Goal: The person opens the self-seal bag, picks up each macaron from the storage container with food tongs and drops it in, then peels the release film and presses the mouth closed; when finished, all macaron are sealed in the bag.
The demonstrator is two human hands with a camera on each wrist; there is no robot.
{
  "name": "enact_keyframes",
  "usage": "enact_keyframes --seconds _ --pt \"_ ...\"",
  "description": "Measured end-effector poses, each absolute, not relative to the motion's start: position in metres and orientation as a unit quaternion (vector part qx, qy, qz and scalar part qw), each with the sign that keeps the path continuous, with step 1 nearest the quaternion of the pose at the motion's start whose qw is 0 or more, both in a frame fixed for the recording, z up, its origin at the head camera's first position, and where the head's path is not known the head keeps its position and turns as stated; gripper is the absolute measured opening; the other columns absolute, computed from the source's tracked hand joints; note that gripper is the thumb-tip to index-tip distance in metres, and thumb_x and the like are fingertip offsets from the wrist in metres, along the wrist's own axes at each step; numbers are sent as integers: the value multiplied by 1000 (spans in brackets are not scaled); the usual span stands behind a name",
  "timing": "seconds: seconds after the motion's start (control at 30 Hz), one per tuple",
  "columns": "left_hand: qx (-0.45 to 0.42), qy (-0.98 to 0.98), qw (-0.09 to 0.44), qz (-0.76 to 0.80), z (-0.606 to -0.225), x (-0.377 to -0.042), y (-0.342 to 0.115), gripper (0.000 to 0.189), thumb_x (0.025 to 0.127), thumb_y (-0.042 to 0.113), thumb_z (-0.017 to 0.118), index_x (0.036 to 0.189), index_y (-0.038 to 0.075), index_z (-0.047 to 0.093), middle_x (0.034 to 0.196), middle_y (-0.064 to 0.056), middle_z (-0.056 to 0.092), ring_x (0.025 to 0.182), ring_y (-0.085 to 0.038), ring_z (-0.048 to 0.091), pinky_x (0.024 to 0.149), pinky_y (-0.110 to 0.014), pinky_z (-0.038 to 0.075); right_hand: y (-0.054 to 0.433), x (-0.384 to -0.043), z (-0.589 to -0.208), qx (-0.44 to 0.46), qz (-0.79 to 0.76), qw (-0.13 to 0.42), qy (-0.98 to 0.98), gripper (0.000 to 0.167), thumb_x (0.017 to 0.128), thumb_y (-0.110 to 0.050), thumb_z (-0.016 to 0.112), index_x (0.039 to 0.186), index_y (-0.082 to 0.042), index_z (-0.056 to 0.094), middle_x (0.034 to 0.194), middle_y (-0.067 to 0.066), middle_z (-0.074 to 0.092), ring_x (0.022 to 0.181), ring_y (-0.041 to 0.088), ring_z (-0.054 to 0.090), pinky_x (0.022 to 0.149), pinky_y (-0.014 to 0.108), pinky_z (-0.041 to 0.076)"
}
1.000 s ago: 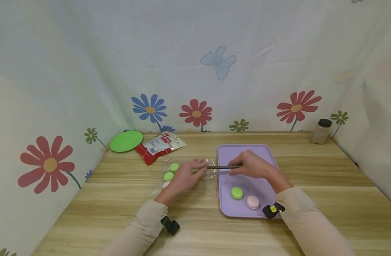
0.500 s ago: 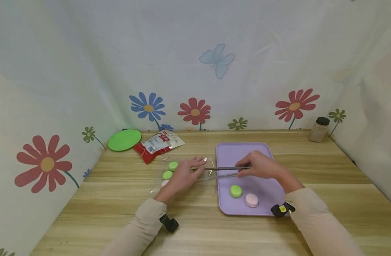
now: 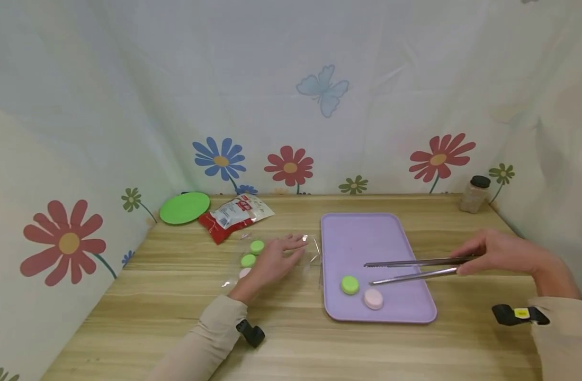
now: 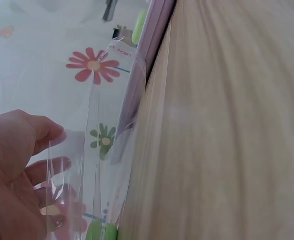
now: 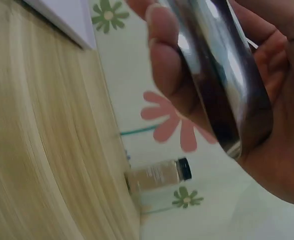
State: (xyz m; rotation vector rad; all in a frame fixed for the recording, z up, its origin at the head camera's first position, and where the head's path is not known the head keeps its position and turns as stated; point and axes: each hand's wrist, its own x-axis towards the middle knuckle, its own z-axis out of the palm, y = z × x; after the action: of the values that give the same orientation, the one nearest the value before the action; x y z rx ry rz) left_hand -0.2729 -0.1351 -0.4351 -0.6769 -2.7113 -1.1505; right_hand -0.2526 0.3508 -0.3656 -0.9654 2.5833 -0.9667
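Note:
My right hand [image 3: 502,256] grips a pair of metal tongs [image 3: 414,263] by the bend end. Their two arms stand apart over the purple tray [image 3: 362,233], with nothing between the tips. A green macaron [image 3: 350,285] and a pink macaron [image 3: 373,299] lie on the tray just left of the tips. With fingers extended, my left hand [image 3: 271,262] rests on a clear plastic package [image 3: 312,259]. Two green macarons [image 3: 248,261] and part of a pale pink one [image 3: 244,273] show at the package's left end; the hand covers its middle.
Behind the package lies a red and white bag [image 3: 235,216], beside a green plate [image 3: 184,208] at the back left. A jar with a black lid [image 3: 475,194] stands in the back right corner. Flower-printed cloth [image 3: 376,121] encloses the wooden table [image 3: 291,344].
My right hand has moved right with the tongs, whose tips have left the package and now hang spread over the tray. The left hand has stayed on the package.

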Motion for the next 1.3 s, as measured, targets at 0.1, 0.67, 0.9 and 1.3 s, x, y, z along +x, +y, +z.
enact_keyframes --seconds 0.1,0.67,0.9,1.3 --pt "-226 -894 63 -383 -436 -273 -135 31 101 21 61 129 9 68 143 -12 54 141 -36 39 116 -51 30 365 -256 -372 -349 -351 142 857 24 86 -5 77 110 -1 76 88 1 76 71 7 63 57 25 52" --pt "-231 -894 68 -378 -434 -273 -135 30 101 22 61 128 8 69 142 -9 56 141 -36 40 115 -50 32 359 -268 -389 -327 -347 150 866 20 86 -9 78 105 -2 78 85 -6 73 70 7 60 58 26 52" --pt "-232 -890 61 -388 -433 -273 -135 31 101 20 61 128 7 68 143 -13 55 140 -38 40 115 -50 31 344 -261 -374 -268 -299 89 911 32 85 -26 81 110 -7 78 95 -3 75 83 7 63 67 26 54" --pt "-243 -882 90 -393 -435 -276 -137 30 101 17 62 128 5 69 140 -16 57 138 -39 43 114 -50 33 268 -273 -368 -306 -289 36 906 40 84 -33 82 115 -8 77 99 -2 76 76 6 64 64 23 52"
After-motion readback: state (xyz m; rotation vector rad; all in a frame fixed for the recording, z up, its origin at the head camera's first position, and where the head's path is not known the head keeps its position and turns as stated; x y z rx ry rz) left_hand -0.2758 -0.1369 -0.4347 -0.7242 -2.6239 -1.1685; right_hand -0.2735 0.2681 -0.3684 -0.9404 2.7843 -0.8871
